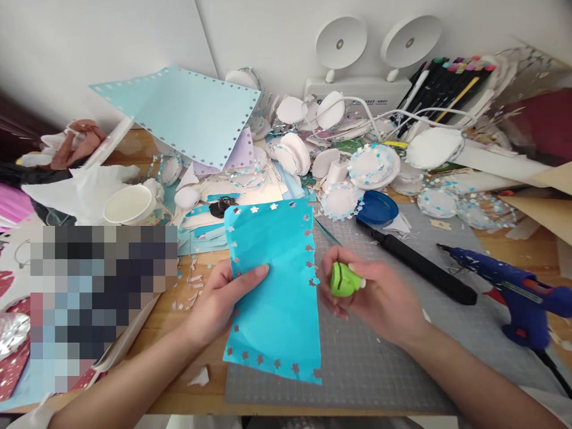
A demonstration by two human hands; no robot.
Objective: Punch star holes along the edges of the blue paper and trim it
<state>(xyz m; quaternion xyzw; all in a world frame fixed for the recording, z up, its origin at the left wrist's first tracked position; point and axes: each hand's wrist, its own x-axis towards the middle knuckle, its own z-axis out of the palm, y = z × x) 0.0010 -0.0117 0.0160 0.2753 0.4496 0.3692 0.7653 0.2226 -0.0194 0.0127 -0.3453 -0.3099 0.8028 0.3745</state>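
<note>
My left hand (226, 301) grips a bright blue sheet of paper (277, 310) by its left side, thumb on top. Flower-shaped holes run along the sheet's edges. Just off its right edge, my right hand (375, 292) is closed around a small green craft punch (344, 280). A gap shows between the punch and the paper. One small blue flower shape sits at the sheet's right edge, close to the punch. The fingers under the sheet are hidden.
A grey cutting mat (379, 369) lies beneath my hands. To the right are a blue glue gun (513, 286) and a black pen-like tool (424, 268). Behind stand piled white paper discs (339, 199), a pale blue punched sheet (187, 119) and a twin-headed lamp (357, 89). A white cup (129, 204) is left.
</note>
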